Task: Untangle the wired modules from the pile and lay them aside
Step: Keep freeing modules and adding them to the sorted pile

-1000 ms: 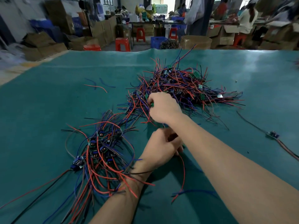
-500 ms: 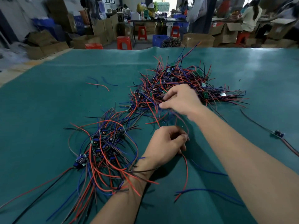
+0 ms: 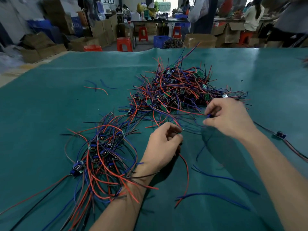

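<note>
Green matting covers the tabletop (image 3: 50, 114). Toward its far edge lies the tangled pile (image 3: 176, 92); just in front, the right hand (image 3: 230, 117) pinches a small module (image 3: 208, 116). Beside it, the left hand (image 3: 162, 147) grips its wires (image 3: 184, 162). Sorted modules (image 3: 100, 150) lie left of that hand.

Both forearms are bare right up to where they leave the view, with no sleeve or cuff showing on either. The left hand (image 3: 162, 144) wears no glove, ring, watch or band at the wrist. The right hand (image 3: 230, 116) is just as plain, its fingers (image 3: 210, 105) uncovered and its wrist free of any strap or jewellery.
</note>
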Demonstrator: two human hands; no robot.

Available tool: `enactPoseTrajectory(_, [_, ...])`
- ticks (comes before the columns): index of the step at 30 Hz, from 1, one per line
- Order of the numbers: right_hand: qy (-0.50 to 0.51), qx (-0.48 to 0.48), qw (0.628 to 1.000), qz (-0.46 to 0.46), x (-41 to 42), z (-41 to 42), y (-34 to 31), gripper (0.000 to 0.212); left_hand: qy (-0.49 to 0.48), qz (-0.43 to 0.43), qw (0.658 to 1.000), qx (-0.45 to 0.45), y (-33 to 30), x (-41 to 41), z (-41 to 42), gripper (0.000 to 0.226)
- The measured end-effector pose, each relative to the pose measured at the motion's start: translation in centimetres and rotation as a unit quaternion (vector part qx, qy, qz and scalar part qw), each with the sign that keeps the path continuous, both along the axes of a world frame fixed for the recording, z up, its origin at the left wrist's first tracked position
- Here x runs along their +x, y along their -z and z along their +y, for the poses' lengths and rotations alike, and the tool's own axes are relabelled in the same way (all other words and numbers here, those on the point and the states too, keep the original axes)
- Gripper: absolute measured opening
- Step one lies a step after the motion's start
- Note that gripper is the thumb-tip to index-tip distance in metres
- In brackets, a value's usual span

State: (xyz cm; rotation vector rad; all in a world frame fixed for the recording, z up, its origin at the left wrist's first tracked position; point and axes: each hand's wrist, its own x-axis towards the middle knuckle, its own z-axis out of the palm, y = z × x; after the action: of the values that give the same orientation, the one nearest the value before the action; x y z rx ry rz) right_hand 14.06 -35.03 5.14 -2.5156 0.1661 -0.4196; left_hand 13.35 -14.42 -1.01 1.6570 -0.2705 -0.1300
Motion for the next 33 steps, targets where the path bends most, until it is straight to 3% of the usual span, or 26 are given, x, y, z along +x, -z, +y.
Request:
enactPoseTrajectory(2, [0.060, 0.067, 0.994, -0.055, -1.0, -1.1, 0.2, 0.030, 0.004, 0.002, 1.000, -0.004, 0.0, 0.0, 0.1, 0.009])
enactPoseTrajectory(4, [0.109, 0.209, 0.962, -0.136, -2.0, -1.4, 0.0, 0.028, 0.016, -0.001, 1.000, -0.013, -0.1, -0.1, 0.1, 0.006])
enactPoseTrajectory(6, [0.096, 0.358, 0.905, -0.207, -2.9, -0.5, -0.1, 0.027, 0.034, -0.005, 0.999, -0.020, -0.2, -0.2, 0.2, 0.006])
enactPoseTrajectory(8, [0.045, 0.438, 0.874, -0.205, -3.6, 1.9, 0.3, 0.026, 0.054, -0.007, 0.998, -0.031, -0.4, -0.4, 0.2, 0.019])
enactPoseTrajectory(13, [-0.003, 0.431, 0.894, -0.123, -3.8, 7.4, 3.4, 0.025, 0.092, 0.003, 0.993, -0.069, -1.2, -0.8, 0.5, 0.036])
enactPoseTrajectory(17, [-0.039, 0.560, 0.822, -0.094, -3.5, 7.4, 3.6, 0.019, 0.078, -0.022, 0.994, -0.070, -1.1, -0.8, 0.5, 0.005])
enactPoseTrajectory(22, [-0.064, 0.497, 0.856, -0.126, -3.7, 7.4, 4.2, 0.016, 0.055, -0.036, 0.996, -0.063, -1.2, -0.9, 0.5, 0.009])
enactPoseTrajectory(29, [-0.055, 0.554, 0.825, -0.100, -3.9, 7.6, 4.4, 0.030, 0.060, -0.014, 0.992, -0.114, -1.4, -0.8, 0.5, 0.015])
enactPoseTrajectory(33, [-0.035, 0.486, 0.867, -0.101, -3.6, 7.2, 4.2, 0.036, 0.048, -0.022, 0.991, -0.122, -1.2, -0.8, 0.6, 0.016])
